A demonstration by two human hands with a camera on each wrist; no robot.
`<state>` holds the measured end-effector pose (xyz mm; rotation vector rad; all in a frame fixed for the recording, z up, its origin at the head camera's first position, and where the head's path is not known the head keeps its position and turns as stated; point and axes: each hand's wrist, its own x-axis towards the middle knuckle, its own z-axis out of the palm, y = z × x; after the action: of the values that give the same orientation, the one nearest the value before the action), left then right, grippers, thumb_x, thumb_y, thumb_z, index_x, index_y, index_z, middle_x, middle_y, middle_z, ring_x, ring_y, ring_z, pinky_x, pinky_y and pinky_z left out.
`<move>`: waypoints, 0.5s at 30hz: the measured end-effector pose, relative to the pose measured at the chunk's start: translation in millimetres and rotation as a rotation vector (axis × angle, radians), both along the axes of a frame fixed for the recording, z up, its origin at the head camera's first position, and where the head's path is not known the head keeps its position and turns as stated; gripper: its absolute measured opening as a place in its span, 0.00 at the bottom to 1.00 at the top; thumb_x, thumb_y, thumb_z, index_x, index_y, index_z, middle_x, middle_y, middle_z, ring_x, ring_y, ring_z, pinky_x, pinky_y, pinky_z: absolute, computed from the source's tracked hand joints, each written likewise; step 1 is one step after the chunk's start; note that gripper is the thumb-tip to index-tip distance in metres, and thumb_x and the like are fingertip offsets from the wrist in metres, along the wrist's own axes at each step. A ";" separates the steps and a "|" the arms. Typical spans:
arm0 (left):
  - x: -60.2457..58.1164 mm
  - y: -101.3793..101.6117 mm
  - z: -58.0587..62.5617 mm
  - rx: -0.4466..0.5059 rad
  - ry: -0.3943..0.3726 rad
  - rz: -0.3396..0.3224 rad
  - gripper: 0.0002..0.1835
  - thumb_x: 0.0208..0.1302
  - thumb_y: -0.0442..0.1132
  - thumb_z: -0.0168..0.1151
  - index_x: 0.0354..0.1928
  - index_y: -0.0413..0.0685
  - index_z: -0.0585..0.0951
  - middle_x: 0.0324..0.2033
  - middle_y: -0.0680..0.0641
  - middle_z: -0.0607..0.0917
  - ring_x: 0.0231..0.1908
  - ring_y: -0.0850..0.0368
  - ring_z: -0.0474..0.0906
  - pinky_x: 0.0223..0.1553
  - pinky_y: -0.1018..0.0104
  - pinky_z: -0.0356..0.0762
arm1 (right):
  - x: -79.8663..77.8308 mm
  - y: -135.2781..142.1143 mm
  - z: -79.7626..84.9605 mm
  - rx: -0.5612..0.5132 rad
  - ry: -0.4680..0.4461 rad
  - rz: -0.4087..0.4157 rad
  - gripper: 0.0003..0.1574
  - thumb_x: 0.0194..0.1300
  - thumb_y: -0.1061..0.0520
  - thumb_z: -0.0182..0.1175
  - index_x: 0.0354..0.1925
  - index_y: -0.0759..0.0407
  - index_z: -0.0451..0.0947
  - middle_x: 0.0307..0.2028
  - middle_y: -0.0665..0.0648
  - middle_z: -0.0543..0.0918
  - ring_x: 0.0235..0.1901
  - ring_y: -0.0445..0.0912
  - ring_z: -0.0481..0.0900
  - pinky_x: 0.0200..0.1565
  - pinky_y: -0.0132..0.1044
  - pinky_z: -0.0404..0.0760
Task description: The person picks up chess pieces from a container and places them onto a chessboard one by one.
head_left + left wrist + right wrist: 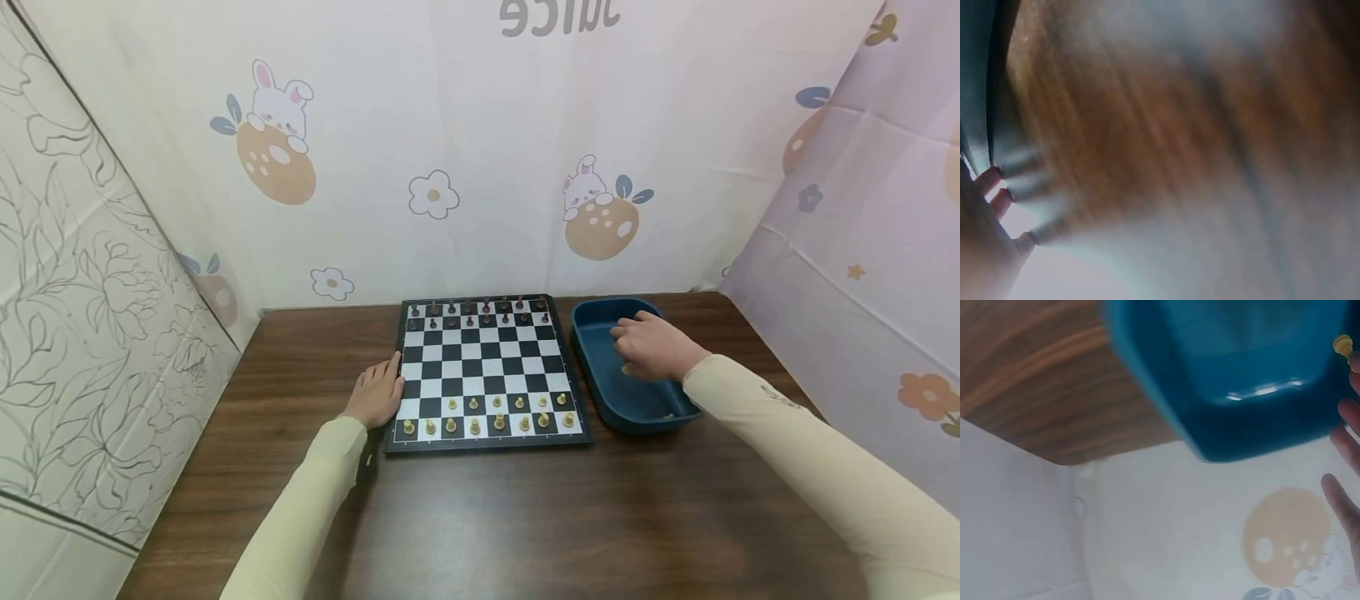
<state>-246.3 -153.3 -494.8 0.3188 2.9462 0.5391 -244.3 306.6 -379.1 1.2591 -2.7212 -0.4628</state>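
Observation:
A black-and-white chessboard (482, 367) lies on the table, with dark red chess pieces (486, 307) along its far side and gold pieces (499, 422) in two rows at the near side. Against the board's left edge rests my left hand (377, 392), fingers extended; its fingertips also show at the left of the left wrist view. Over the blue tray (600, 371), right of the board, my right hand (654, 346) pinches a gold chess pawn (1342, 345) between thumb and finger, the other fingers spread. Another small gold piece (670, 415) lies at the tray's near end.
The brown wooden table (480, 525) extends on both sides and in front of the board. A curtain (450, 108) printed with rabbits and flowers hangs right behind it. White tiles with flower drawings (90, 292) line the left side.

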 end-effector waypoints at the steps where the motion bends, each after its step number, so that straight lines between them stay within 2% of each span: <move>1: 0.0 -0.2 -0.1 0.001 -0.001 0.002 0.31 0.75 0.45 0.34 0.74 0.41 0.47 0.68 0.34 0.60 0.67 0.37 0.53 0.67 0.41 0.44 | -1.8 -4.5 1.4 0.004 0.003 0.003 0.10 0.45 0.54 0.76 0.22 0.55 0.83 0.25 0.50 0.76 0.28 0.47 0.71 0.30 0.42 0.70; 6: -0.1 -0.4 0.1 -0.003 -0.003 -0.001 0.31 0.75 0.45 0.34 0.74 0.41 0.47 0.68 0.34 0.60 0.67 0.37 0.53 0.67 0.41 0.44 | -7.7 -27.7 10.3 0.040 0.015 -0.003 0.09 0.48 0.53 0.75 0.25 0.56 0.85 0.28 0.51 0.79 0.29 0.47 0.72 0.33 0.43 0.73; 11: 0.1 -0.5 -0.1 -0.009 0.000 -0.002 0.30 0.75 0.45 0.34 0.74 0.41 0.47 0.67 0.34 0.60 0.67 0.37 0.53 0.67 0.41 0.44 | -12.1 -52.3 19.8 0.055 0.038 -0.015 0.07 0.50 0.55 0.72 0.23 0.55 0.84 0.29 0.52 0.80 0.31 0.48 0.74 0.37 0.46 0.75; 15: 0.2 0.2 -0.2 -0.004 0.003 0.000 0.30 0.75 0.45 0.34 0.74 0.41 0.48 0.67 0.34 0.61 0.66 0.37 0.54 0.67 0.40 0.44 | -13.4 -76.9 24.4 0.032 -0.002 -0.014 0.04 0.50 0.55 0.71 0.25 0.54 0.85 0.31 0.51 0.81 0.33 0.48 0.74 0.40 0.46 0.74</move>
<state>-246.1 -153.1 -495.0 0.3201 2.9498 0.5332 -257.8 229.8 -354.8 1.2488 -2.7369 -0.5094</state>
